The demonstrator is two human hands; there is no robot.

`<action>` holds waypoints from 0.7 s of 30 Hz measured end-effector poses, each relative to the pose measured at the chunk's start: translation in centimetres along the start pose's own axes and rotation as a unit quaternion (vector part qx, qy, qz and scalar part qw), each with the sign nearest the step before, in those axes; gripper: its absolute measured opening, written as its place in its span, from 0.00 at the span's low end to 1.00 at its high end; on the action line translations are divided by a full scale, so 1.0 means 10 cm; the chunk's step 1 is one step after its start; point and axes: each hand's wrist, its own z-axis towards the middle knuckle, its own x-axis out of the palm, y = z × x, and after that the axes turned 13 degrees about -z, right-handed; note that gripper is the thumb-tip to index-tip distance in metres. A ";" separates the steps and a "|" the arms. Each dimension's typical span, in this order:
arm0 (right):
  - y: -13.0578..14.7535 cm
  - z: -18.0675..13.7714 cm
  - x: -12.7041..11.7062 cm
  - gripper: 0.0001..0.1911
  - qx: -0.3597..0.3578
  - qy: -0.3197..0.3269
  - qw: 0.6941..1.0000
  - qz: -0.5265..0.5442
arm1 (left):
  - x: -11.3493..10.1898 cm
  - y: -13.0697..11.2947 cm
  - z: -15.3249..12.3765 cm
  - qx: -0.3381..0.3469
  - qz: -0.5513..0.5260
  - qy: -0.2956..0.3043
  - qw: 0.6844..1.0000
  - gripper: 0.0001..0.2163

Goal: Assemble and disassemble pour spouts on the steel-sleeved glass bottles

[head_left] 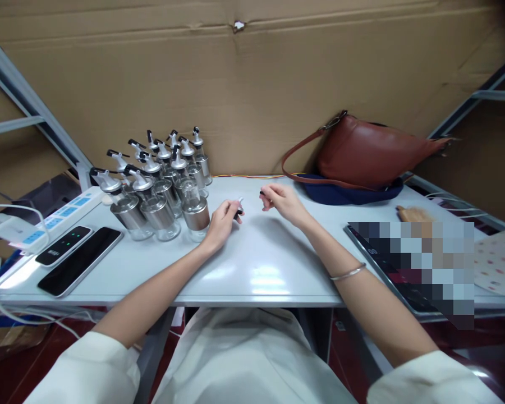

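Note:
My left hand [222, 223] is closed around a small silver-and-black pourer top [240, 203], mostly hidden by the fingers. Just to its right, my right hand [281, 201] pinches a small black piece [261, 193], of which only the tip shows. The two hands are apart, above the white table. Beside my left wrist stands a glass bottle [196, 216] with a metal band and no pourer on its neck. Several similar bottles [162, 216] stand close behind and left of it, fitted with silver pourers and black flaps.
A power strip [63, 216], a black device with green digits [65, 246] and a phone [82, 261] lie at the left. A brown bag [362, 151] rests on dark blue cloth [349, 191] at the back right. A dark tablet [374, 258], partly blurred out, lies at the right.

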 end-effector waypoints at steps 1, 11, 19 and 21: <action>-0.02 0.02 -0.06 0.20 -0.001 -0.020 0.999 0.027 | -0.02 0.01 0.03 -0.012 -0.018 -0.012 1.000 0.14; -0.30 0.07 -0.45 0.08 0.012 -0.086 0.961 -0.263 | -0.03 0.03 0.09 -0.066 -0.088 -0.055 0.992 0.05; -0.46 0.10 -0.49 0.06 0.047 -0.011 0.909 -0.414 | 0.01 0.06 0.02 -0.029 -0.063 -0.023 0.997 0.07; -0.47 0.10 -0.49 0.07 0.072 0.009 0.906 -0.417 | 0.00 0.08 0.03 -0.028 -0.057 -0.017 0.998 0.08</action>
